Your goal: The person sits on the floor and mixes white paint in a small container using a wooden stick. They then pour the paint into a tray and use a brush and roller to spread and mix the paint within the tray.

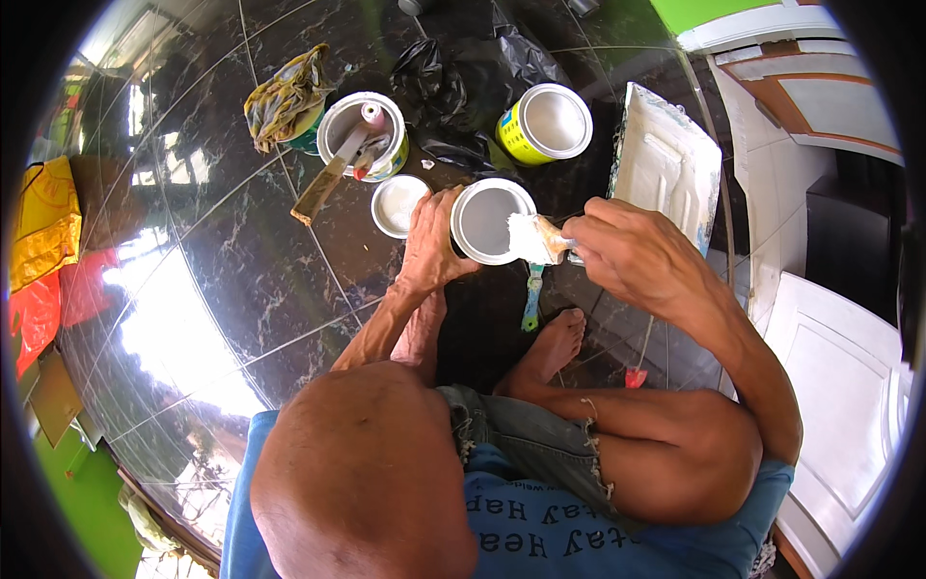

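Open can (487, 222): upright on the dark tiled floor (270, 236) before the person, grey inside; I can't tell how full.
Left hand (434, 236): curled around the can's left wall.
Right hand (627, 241): clenched on a white-coated tool (536, 238), perhaps a brush or scraper, its loaded end over the can's right rim.
Can's feel: stiff, I'd judge, heavier the fuller it is; I'd grip the outer wall, as wet paint could make the rim slick.
Tool's feel: probably light, its coating soft and wet; I'd hold only the handle end.
Nearby: white round lid (398, 206) beside the left hand, teal-handled tool (532, 294) just below the can.
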The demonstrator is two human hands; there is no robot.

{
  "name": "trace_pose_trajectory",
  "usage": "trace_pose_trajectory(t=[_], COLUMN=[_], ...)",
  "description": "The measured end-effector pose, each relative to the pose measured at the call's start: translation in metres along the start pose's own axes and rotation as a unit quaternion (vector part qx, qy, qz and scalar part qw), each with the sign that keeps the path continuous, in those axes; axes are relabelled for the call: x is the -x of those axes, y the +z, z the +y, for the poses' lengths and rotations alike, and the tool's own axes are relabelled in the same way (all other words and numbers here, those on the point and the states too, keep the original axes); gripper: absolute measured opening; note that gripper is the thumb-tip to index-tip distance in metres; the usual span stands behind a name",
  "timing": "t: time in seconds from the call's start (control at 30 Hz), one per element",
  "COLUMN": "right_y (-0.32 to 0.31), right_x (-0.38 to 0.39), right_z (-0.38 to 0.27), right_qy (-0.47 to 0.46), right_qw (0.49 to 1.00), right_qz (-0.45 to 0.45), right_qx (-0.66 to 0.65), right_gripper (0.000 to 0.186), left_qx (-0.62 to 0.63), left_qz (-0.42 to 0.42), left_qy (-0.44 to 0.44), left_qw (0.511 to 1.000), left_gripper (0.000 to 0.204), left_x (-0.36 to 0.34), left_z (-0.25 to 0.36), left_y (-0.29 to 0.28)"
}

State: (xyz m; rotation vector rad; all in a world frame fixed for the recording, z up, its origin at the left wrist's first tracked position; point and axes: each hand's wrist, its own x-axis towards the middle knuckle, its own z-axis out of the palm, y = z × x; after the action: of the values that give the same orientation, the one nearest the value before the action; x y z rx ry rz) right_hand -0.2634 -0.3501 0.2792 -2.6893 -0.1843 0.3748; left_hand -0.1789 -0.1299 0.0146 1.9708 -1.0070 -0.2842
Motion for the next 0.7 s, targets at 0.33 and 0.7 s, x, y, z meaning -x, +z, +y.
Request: trace_pose_trajectory(t=[0.33, 0.7], right_y=[-0.026, 0.015], right_x=[0.012, 0.027], right_z=[0.004, 0.018], right_qy=[0.159, 0.316], right_qw=[0.978, 0.91], right_qz=[0.023, 0.006], right_qx=[-0.13, -0.268], right_gripper=[0.02, 0.038], left_qx=[0.01, -0.004], left_qz=[-0.004, -0.004], left_qy=[-0.006, 0.007], left_qw=[1.0, 1.0], left_gripper=[0.109, 0.113], left_x=[-0.001, -0.001], left_z=[0.001, -0.001], left_y=[-0.002, 0.002])
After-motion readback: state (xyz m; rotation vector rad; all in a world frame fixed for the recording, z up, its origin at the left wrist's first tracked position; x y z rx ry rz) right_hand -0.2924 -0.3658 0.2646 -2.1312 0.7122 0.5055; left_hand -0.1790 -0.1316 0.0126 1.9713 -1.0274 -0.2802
